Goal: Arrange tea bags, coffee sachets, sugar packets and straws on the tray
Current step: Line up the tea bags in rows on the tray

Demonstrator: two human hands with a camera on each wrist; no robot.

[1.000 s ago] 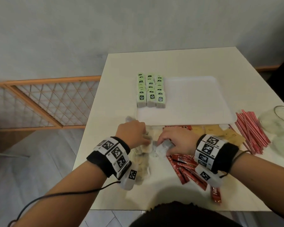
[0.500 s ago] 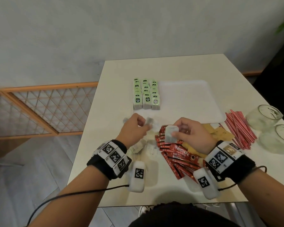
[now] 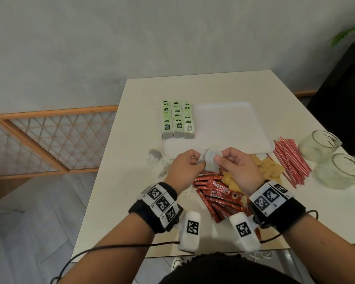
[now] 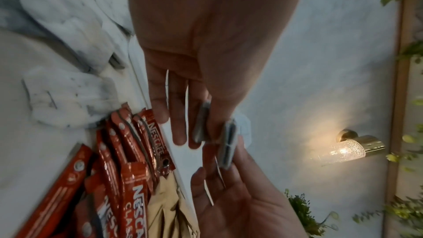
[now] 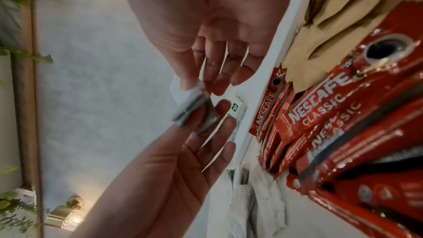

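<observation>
Holding a small stack of grey-white tea bags [image 3: 211,163] between both hands, I had my right hand [image 3: 237,169] pinching it with thumb and forefinger, while my left hand [image 3: 186,171] pinched a further bag [image 4: 201,126] just beside it; in the left wrist view the stack [image 4: 227,144] showed as flat paper layers seen edge-on, one pale rounded tag sticking out. The bags were unwrapped, dull grey, squarish and thin.

Beyond my hands lay the white tray [image 3: 234,128]. At its far left corner stood three neat rows of green-labelled tea bags [image 3: 177,119], upright and touching one another.

The held bags hung above the near edge of the tray, raised off the desk [image 3: 275,89]. Under and just behind my hands lay red coffee sachets [image 3: 217,193] in a loose heap, with brown sugar packets [image 3: 268,168] under my right hand and out to its right. Further right lay red-and-white straws [image 3: 291,160] in a bundle, and past them two glass jars [image 3: 320,148]. To the left of my left hand lay more loose tea bags [image 3: 154,158], crumpled and pale.
</observation>
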